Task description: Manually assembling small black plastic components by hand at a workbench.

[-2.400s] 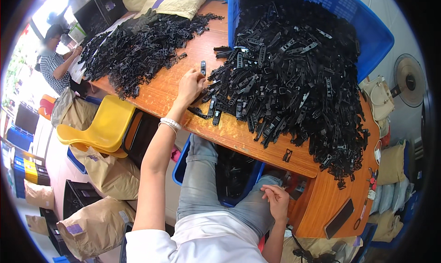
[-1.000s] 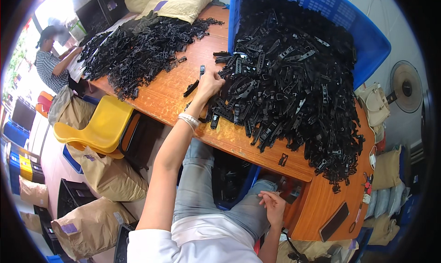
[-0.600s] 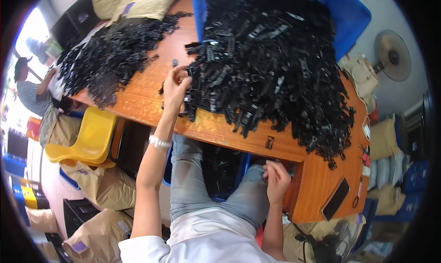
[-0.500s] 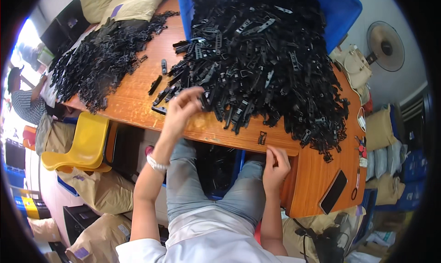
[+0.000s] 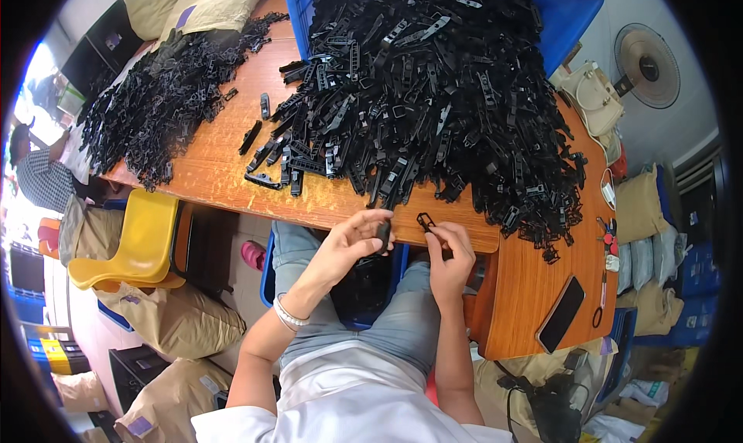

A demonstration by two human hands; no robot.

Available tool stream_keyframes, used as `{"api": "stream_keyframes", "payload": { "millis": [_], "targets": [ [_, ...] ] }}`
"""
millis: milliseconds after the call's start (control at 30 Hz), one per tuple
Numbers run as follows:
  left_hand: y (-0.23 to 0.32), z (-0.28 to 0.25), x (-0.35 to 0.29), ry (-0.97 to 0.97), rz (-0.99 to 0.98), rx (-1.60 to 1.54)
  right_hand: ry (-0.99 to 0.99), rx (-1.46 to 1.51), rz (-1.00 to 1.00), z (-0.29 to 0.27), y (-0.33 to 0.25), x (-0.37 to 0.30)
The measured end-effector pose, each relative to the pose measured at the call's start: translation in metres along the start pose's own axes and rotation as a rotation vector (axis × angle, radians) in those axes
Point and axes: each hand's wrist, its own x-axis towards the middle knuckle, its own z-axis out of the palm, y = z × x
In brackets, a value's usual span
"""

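Near the table's front edge, my left hand (image 5: 348, 246) is closed on a dark elongated plastic part (image 5: 383, 232), mostly covered by the fingers. To its right, my right hand (image 5: 451, 259) pinches a small black plastic frame (image 5: 425, 222) between thumb and fingertips. The two pieces are close together but apart. Just beyond both hands spreads a big heap of long black plastic parts (image 5: 402, 110), spilling from a tipped blue bin (image 5: 576, 25). A second heap of smaller black parts (image 5: 155, 102) lies at the far left of the wooden table (image 5: 232, 172).
On the table's right are a phone (image 5: 560, 313), scissors (image 5: 598, 311) and a white bag (image 5: 592, 99). A fan (image 5: 648, 65) stands behind. At left are a yellow chair (image 5: 147, 234) and paper sacks (image 5: 166, 323). Between my legs sits a blue bin (image 5: 268, 277). Another person (image 5: 42, 176) works far left.
My left hand has come from the big heap toward my right hand, bringing a dark plastic part. The small frame, which lay on the table edge, is now lifted in my right hand.
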Motion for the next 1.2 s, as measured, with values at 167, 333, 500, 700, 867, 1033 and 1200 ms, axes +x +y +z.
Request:
{"api": "stream_keyframes", "payload": {
  "millis": [167, 333, 500, 700, 867, 1033, 1200],
  "targets": [
    [0.0, 0.008, -0.005, 0.135, 0.088, 0.701, -0.084, 0.132, -0.164, -0.014, -0.033, 0.002],
    [0.001, 0.013, -0.007, 0.066, 0.067, 0.268, -0.206, 0.113, -0.203, -0.016, -0.038, -0.002],
    [-0.003, 0.012, -0.002, -0.045, 0.026, -0.165, -0.172, 0.178, -0.141, -0.027, -0.042, -0.006],
    [-0.011, 0.005, -0.006, -0.21, -0.213, -0.26, -0.265, 0.041, -0.417, -0.026, -0.035, 0.002],
    [-0.013, 0.006, -0.005, -0.25, -0.281, -0.326, -0.335, -0.089, -0.473, -0.029, -0.03, 0.003],
    [-0.025, 0.012, -0.005, -0.034, -0.219, -0.254, -0.386, -0.164, -0.366, -0.029, -0.057, -0.006],
    [-0.013, 0.031, 0.014, -0.011, -0.261, -0.073, -0.174, -0.15, -0.296, -0.035, -0.04, -0.022]
  ]
}}
